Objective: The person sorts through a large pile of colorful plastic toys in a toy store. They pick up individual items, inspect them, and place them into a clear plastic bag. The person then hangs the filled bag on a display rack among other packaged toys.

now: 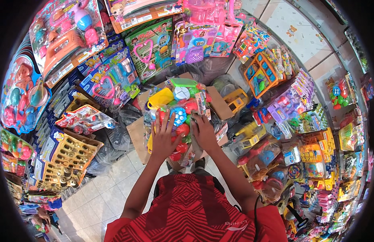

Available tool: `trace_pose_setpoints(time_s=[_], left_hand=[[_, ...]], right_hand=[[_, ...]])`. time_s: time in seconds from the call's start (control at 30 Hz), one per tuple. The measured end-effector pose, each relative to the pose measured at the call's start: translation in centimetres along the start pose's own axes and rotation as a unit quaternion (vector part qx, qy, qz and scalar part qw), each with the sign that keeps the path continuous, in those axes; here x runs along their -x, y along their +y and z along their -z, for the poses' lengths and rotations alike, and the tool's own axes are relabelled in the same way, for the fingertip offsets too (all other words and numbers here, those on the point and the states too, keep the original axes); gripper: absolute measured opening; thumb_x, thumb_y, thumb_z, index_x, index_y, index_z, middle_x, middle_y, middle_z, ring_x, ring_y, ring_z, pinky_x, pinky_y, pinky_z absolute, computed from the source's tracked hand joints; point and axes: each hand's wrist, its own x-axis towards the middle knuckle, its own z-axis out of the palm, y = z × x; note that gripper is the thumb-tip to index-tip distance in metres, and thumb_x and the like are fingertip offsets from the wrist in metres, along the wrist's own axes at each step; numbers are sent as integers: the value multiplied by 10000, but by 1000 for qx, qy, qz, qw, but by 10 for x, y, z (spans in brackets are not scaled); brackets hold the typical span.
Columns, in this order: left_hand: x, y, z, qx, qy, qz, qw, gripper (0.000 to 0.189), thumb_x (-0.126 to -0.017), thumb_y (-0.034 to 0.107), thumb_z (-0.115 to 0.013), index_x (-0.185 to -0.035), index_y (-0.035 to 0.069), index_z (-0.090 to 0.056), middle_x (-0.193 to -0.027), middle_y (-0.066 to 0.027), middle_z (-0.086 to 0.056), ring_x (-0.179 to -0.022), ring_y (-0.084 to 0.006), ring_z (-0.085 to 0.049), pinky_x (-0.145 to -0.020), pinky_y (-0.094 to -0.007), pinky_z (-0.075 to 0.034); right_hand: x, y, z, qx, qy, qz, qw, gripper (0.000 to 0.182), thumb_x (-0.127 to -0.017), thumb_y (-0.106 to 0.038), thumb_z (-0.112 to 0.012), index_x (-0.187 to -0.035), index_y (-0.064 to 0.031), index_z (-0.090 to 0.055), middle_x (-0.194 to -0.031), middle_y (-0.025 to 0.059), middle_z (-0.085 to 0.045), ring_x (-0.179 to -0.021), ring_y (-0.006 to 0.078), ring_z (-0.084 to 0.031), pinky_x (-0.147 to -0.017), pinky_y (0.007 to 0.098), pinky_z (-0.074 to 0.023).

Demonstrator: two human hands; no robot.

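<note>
An open cardboard box (pixel 138 139) stands in front of me, full of colourful plastic toys in clear bags. My left hand (pixel 164 136) rests palm down on the bags with its fingers spread, beside a blue toy piece (pixel 178 116) and a yellow one (pixel 160 98). Curled at the right side of the box's contents is my right hand (pixel 205 131), touching the packaging near a printed header card (pixel 201 103). Its fingertips are partly hidden, so whether it grips a bag is unclear. Red round toy pieces (pixel 182 130) show between the hands.
Carded kitchen play sets (pixel 66 154) hang at the left, doctor play sets (pixel 150 50) at the back. Yellow toy vehicles (pixel 250 134) in plastic lie right of the box. Packaged toys (pixel 313 154) crowd the right rack. Below is a tiled floor (pixel 105 193).
</note>
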Motion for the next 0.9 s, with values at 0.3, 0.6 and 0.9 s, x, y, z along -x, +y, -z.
trace_pose_setpoints(time_s=[0.3,0.6,0.9], left_hand=[[-1,-3,-5,-4,8,-10,1000,922,-1007,632,-678,-1713,109,-399,-1815,-144,-282,-1691,-456,-146,-1282,-727,-209],[4,-6,-1,27,4,10,1000,889,-1029,586,-665,-1716,95,-387,-1811,-164,-283,-1691,-453,-154,-1294,-713,-176],[12,-10,2,55,6,6,998,808,-1067,514,-619,-1716,93,-386,-1798,-181,-312,-1678,-458,-202,-1294,-689,-181]], right_hand=[[94,34,-25,39,-41,-30,998,441,-1033,-105,-634,-1447,8,-534,-1319,291,-601,-1133,525,-648,-959,561,-550],[67,22,-20,-1,35,31,999,354,-1070,-116,-618,-1396,12,-565,-1290,294,-625,-1153,515,-653,-979,546,-550],[-39,-12,7,29,84,88,992,322,-1071,-149,-619,-1378,-60,-585,-1248,267,-627,-1002,504,-689,-846,563,-580]])
